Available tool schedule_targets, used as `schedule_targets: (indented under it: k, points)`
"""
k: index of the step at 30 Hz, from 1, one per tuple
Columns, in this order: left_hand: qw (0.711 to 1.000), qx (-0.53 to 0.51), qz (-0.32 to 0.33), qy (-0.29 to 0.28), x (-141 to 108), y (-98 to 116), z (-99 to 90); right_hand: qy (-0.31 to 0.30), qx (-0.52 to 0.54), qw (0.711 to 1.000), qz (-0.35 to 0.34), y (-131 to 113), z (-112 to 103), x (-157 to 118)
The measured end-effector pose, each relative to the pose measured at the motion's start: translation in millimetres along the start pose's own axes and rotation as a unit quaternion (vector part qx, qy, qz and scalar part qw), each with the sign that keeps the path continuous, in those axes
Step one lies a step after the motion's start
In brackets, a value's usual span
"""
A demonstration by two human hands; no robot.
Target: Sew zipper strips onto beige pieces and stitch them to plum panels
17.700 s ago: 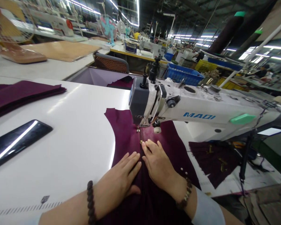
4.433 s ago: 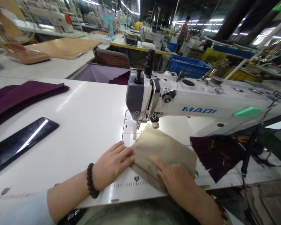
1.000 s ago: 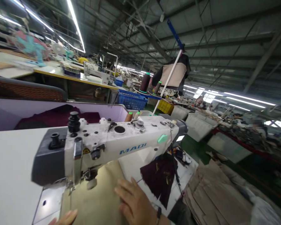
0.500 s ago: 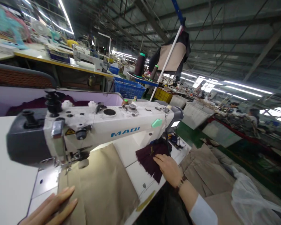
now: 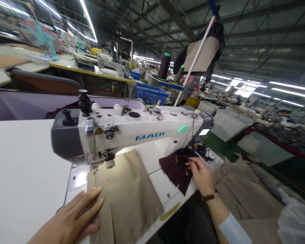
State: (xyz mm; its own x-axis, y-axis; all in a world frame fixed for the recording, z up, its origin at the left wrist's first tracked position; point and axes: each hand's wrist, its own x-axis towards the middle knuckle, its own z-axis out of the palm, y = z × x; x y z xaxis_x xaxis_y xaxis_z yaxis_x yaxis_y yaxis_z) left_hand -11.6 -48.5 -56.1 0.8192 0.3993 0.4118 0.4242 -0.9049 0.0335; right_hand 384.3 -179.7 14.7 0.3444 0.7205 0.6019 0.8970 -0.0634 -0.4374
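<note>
A piece of khaki fabric (image 5: 132, 189) lies on the sewing machine bed, its top left edge by the presser foot (image 5: 95, 168). My left hand (image 5: 73, 215) rests on the left edge of this fabric, fingers stretched out. At the right, my right hand (image 5: 202, 176) is over a dark maroon pleated piece of cloth (image 5: 171, 169), thumb and fingertips drawn together at its right side. What they pinch, if anything, is too small to make out. Small gold-coloured pieces (image 5: 176, 159) lie on the maroon cloth. The white sewing machine (image 5: 147, 130) stands behind both hands.
More khaki fabric (image 5: 241, 196) is piled at the right, beside a clear plastic bag (image 5: 295, 217). Thread cones (image 5: 164, 66) stand behind the machine near a white pole (image 5: 195, 57). A blue crate (image 5: 151, 95) is farther back.
The view has turned left, so things appear farther right. My right hand has gone from lying flat on the maroon cloth to a raised pinch, uncovering another gold-coloured piece. My left hand remains on the khaki fabric.
</note>
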Motion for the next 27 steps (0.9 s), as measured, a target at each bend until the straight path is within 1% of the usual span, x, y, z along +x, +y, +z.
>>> schedule_targets:
  k: [2,3,4,5,6,7,9,10,12,14,17,19,21,24,27]
  points:
    - [1.0,-0.012,0.013,-0.016,1,17,-19.8,0.029,0.086,0.995,0.038,-28,9,6]
    - [0.999,-0.023,0.035,-0.027,2,27,-29.4,0.028,0.138,0.989,0.05,-47,16,7]
    - [0.998,-0.034,0.051,-0.03,1,37,-37.7,0.014,0.229,0.971,0.07,-69,24,7]
    - [0.997,-0.039,0.056,-0.024,1,46,-44.4,-0.009,0.302,0.95,0.072,-92,33,4]
    - [0.998,-0.034,0.049,-0.022,-1,53,-49.3,-0.059,0.342,0.937,0.05,-115,43,0]
    - [0.998,-0.028,0.046,-0.013,-3,60,-52.6,-0.102,0.351,0.931,0.005,-136,52,-7]
    - [1.0,-0.012,0.021,-0.008,-8,68,-54.9,-0.191,0.32,0.924,-0.088,-166,71,-22]
    - [1.0,-0.01,0.006,-0.012,-11,71,-54.4,-0.232,0.293,0.919,-0.129,-176,79,-30]
    - [0.999,-0.018,-0.038,-0.031,-16,76,-50.4,-0.282,0.24,0.909,-0.194,-183,92,-43]
    - [0.996,-0.028,-0.077,-0.034,-19,80,-42.5,-0.289,0.196,0.906,-0.239,-181,98,-51]
    - [0.996,-0.039,-0.086,-0.005,-23,83,-26.9,-0.298,0.167,0.897,-0.28,-178,96,-52]
    - [0.996,-0.046,-0.075,0.015,-26,83,-19.4,-0.327,0.158,0.884,-0.294,-180,91,-47]
    - [0.996,-0.053,-0.067,0.025,-27,82,-17.2,-0.349,0.124,0.881,-0.294,-184,88,-40]
    - [0.996,-0.052,-0.062,0.032,-26,81,-20.7,-0.354,0.04,0.89,-0.283,-189,88,-29]
    - [0.997,-0.037,-0.056,0.034,-24,81,-25.0,-0.386,0.011,0.877,-0.285,-191,93,-18]
